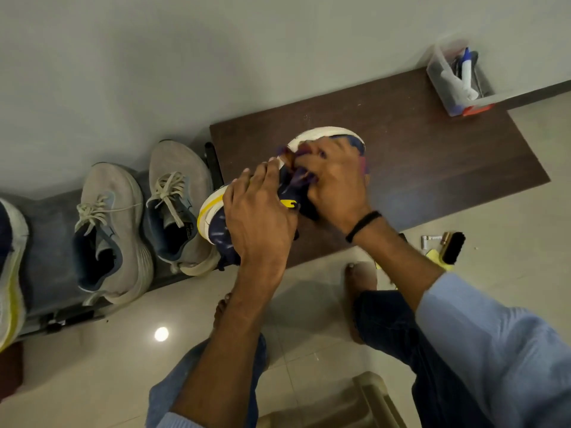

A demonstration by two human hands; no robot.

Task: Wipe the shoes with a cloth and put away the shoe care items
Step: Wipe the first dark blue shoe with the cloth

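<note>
A navy shoe (pixel 321 135) with a white and yellow sole lies on its side on the dark brown board (pixel 432 149). My left hand (pixel 259 211) grips its heel end and holds it steady. My right hand (pixel 333 177) presses a bunched purple cloth (pixel 298 177) against the shoe's upper near the toe, fingers curled round the cloth. Most of the shoe and cloth are hidden under my hands.
Two grey sneakers (pixel 114 230) (pixel 176 205) stand left on a low rack, another shoe (pixel 9 273) at the far left. A clear box (pixel 457 78) with shoe care items sits on the board's far corner. A black brush (pixel 452 247) and yellow cloth (pixel 438 257) lie on the floor. My bare feet stand below.
</note>
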